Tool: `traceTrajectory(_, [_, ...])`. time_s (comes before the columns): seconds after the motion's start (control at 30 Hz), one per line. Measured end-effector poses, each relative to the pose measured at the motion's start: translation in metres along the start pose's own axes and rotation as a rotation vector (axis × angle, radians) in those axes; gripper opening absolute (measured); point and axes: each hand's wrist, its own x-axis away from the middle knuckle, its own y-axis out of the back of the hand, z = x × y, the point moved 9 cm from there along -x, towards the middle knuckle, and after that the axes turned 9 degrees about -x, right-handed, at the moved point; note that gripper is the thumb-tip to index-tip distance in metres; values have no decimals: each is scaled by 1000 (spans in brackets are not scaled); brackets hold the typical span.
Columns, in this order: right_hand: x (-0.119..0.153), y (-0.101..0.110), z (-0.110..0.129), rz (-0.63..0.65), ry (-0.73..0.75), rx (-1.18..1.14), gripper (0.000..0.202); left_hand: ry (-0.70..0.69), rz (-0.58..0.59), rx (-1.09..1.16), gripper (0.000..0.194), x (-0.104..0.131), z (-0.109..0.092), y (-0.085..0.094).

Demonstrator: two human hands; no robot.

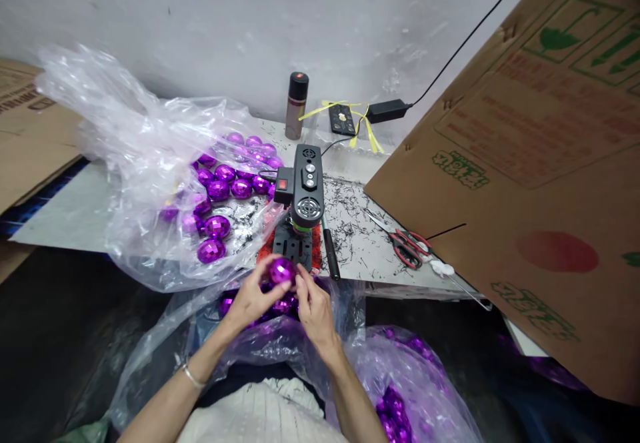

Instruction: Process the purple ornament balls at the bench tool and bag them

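A shiny purple faceted ball (282, 271) is held by my left hand (253, 296), its fingers and thumb around the ball's left side. My right hand (315, 306) is closed in a pinch at the ball's right edge; what it pinches is too small to make out. Just beyond them stands a black device (309, 186) with a red switch, over a slotted black base (293, 246) on a red surface. Several purple balls (218, 191) lie in a clear plastic bag on the left of the table. More balls (285, 306) are in plastic below my hands.
Red-handled scissors (411, 248) and a large cardboard box (500, 183) are at the right. A dark bottle (297, 106), a black adapter (388, 111) and yellow ties (370, 137) lie toward the wall. Black scraps litter the table (345, 229). A bag with purple balls (425, 376) is lower right.
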Motion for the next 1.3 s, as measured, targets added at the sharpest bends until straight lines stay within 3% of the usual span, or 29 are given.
traceTrajectory(0.07, [-4,1,6,31,25,-7,49,85,-142,177,64,-16,9,13])
traceTrajectory(0.13, [-5,7,7,23,27,-21,44,113,-213,303,68,-34,13,15])
traceTrajectory(0.3, [1,19,-2,-13,31,-22,40,60,-192,300,67,-63,7,-2])
traceTrajectory(0.47, [11,34,-21,-26,-1,-4,39,-2,-205,209,57,-65,5,-8])
traceTrajectory(0.63, [17,50,-39,-66,-48,23,42,24,-211,159,61,-66,14,-12])
traceTrajectory(0.77, [17,53,-40,-72,-34,38,40,-22,-212,146,65,-67,9,-11])
traceTrajectory(0.9, [15,53,-36,-91,-14,36,38,-105,-194,-25,62,-68,2,-13])
traceTrajectory(1.1, [10,52,-32,-72,4,39,42,-296,-211,-344,62,-75,9,-20])
traceTrajectory(1.3, [4,61,-27,-118,54,87,43,-488,-259,-488,59,-66,10,-20])
